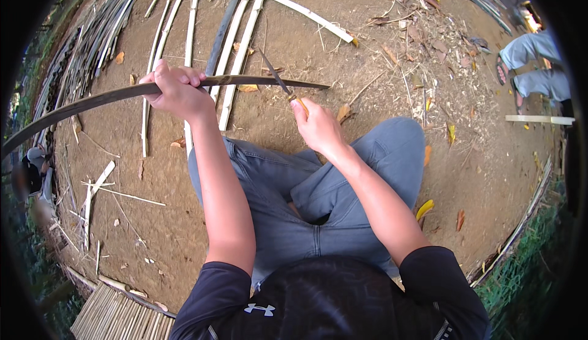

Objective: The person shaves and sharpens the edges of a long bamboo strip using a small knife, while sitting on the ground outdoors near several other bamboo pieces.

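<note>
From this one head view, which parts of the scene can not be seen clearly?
- Bamboo strip: its far left end runs into the dark fisheye rim.
- Knife: the handle is hidden inside the right hand; the thin blade's edge is too small to judge.
- Left hand: its palm is hidden behind the strip.
- Other person: only legs and sandals show, cut off by the rim.

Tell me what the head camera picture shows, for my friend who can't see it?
A seated person's left hand grips a long dark bamboo strip held level over bare dirt, while the right hand holds a thin knife against it. Pale split bamboo strips lie ahead, and another person's legs show at upper right.
</note>
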The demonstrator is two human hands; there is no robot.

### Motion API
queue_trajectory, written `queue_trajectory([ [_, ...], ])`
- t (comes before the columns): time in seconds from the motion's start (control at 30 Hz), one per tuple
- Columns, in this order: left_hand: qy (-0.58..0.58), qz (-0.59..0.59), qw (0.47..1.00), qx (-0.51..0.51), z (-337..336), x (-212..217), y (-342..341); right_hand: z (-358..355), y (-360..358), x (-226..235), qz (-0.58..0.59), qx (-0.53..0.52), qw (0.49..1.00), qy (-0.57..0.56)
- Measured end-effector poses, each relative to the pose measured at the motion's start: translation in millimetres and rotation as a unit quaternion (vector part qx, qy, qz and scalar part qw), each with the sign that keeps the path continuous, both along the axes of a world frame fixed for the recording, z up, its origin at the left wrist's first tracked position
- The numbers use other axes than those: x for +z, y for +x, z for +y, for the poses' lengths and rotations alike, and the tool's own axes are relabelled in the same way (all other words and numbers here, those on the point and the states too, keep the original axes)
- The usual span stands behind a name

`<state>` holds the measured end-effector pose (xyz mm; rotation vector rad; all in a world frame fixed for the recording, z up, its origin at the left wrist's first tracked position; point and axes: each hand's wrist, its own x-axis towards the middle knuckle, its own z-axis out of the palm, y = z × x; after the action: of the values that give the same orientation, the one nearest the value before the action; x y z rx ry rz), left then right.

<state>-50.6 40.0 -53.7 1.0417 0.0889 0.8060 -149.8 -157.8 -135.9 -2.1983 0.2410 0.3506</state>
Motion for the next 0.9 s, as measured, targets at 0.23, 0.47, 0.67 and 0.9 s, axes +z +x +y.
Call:
queue_trajectory([
  [0.23, 0.007, -0.004, 1.000, -0.006, 2, -3, 5, -8, 7, -3, -0.006, -0.025, 1.000, -0.018],
  [0.47, 0.023, -0.010, 1.000, 0.000, -11, 4, 2, -6, 5, -20, -0.069, -0.065, 0.994, -0.045],
  [0.67, 0.015, -0.003, 1.000, -0.001, -19, 8, 0, -14, 7, -25, -0.033, -0.048, 0.998, -0.034],
  [0.9, 0.028, -0.005, 1.000, 0.001, -21, 9, 0, -17, 13, -35, -0.104, -0.060, 0.987, -0.109],
])
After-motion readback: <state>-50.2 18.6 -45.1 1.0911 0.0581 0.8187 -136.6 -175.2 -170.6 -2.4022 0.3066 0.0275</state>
